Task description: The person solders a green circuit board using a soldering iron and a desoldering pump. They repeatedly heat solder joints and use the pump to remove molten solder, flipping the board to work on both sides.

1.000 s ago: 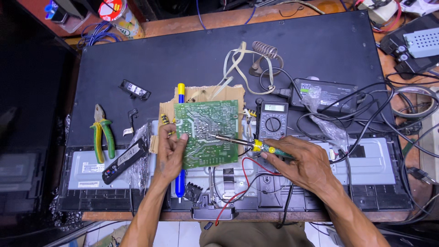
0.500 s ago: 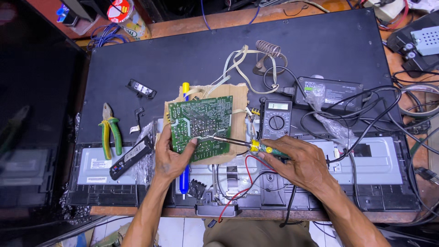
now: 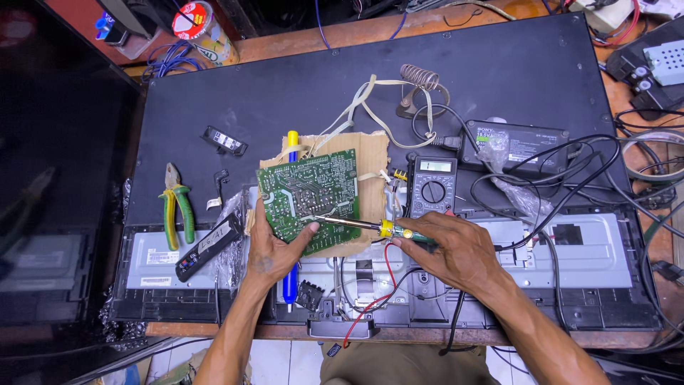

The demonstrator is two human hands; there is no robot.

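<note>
Green circuit board (image 3: 308,198) lies solder side up on a torn sheet of cardboard (image 3: 367,185), itself resting on the dark back panel (image 3: 499,78) of a flat screen set. Judged light, rigid and fragile; best held by its bare edges, clear of the joints. Left hand (image 3: 274,249) grips the board's lower left edge, thumb on top, fingers closed beneath. Right hand (image 3: 449,246) is closed round the yellow-collared handle of a soldering iron (image 3: 363,226), tip touching the board's lower middle. A blue and yellow desoldering pump (image 3: 291,214) lies partly under the board; a multimeter (image 3: 432,185) sits just beside it on the right, pliers (image 3: 176,210) well to the left. Against the earlier frames, the iron tip has shifted slightly along the board; the left-hand grip is unchanged
</note>
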